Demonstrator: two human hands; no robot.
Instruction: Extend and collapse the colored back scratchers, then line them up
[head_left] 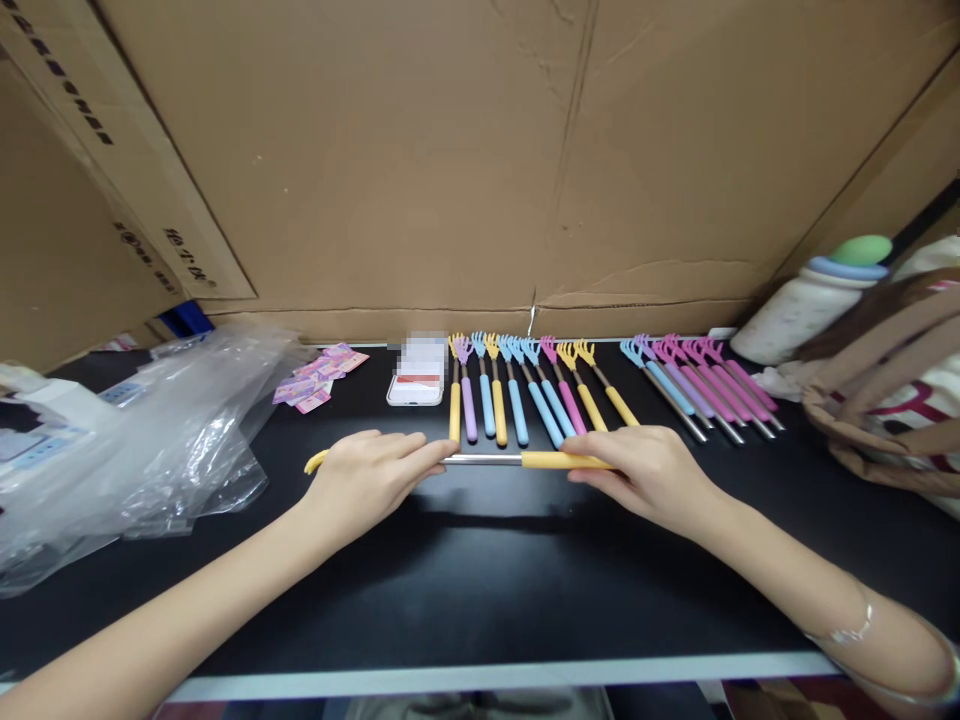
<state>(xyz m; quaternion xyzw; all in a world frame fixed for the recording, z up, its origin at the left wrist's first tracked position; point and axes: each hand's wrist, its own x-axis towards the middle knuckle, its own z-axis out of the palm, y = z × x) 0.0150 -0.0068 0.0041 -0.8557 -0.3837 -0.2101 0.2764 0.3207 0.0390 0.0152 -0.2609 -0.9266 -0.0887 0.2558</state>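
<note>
Both hands hold a yellow back scratcher (555, 460) level above the black table, its bare metal rod showing between them. My left hand (371, 475) is closed round the claw end, and a yellow tip pokes out at its left. My right hand (649, 470) grips the yellow handle, whose end is hidden in the fingers. Just behind, a row of back scratchers (513, 400) in yellow, purple, blue and pink lies with claws pointing away from me. To the right lies a second group of back scratchers (701, 385), blue, purple and pink, with metal rods towards me.
Clear plastic bags (202, 430) are heaped on the left. Small pink-purple cards (319, 378) and a phone (415, 390) lie behind my left hand. A white bottle (802, 305) and a beige bag (885, 400) stand at the right. A cardboard wall (480, 180) rises along the back.
</note>
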